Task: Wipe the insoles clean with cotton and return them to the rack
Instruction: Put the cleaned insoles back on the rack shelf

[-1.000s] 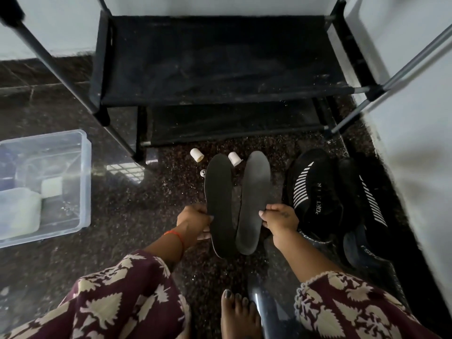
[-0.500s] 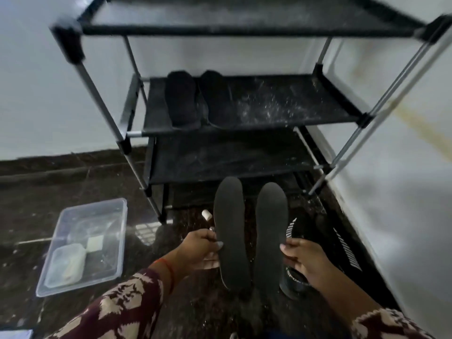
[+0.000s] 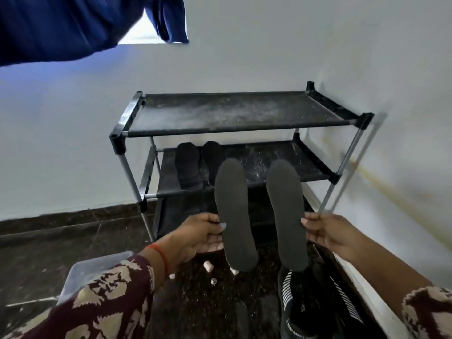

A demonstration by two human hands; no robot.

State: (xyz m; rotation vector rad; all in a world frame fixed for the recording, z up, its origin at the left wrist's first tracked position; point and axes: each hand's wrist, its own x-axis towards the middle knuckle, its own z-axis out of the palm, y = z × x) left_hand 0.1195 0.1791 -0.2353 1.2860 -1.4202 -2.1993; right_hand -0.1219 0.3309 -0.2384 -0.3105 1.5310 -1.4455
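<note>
I hold two dark grey insoles side by side, toes pointing away from me, in front of the black shoe rack (image 3: pixel 244 132). My left hand (image 3: pixel 200 234) grips the left insole (image 3: pixel 233 214) at its outer edge. My right hand (image 3: pixel 326 232) pinches the right insole (image 3: pixel 285 214) at its outer edge. Both insoles hang in the air at the height of the rack's middle shelf (image 3: pixel 281 167). On the left part of that shelf lie two other black insoles (image 3: pixel 188 167). Small white cotton rolls (image 3: pixel 208 266) lie on the floor below my hands.
A black sneaker with white stripes (image 3: pixel 303 304) stands on the dark floor at the right, beside the white wall. A clear plastic bin (image 3: pixel 83 275) sits at the left behind my sleeve. The dusty top shelf (image 3: pixel 232 113) holds nothing. Dark blue cloth (image 3: pixel 73 25) hangs at the top left.
Both hands have lifted the two insoles off the floor and up to the rack's middle shelf height. My view has tilted up, so the whole rack and the wall now show.
</note>
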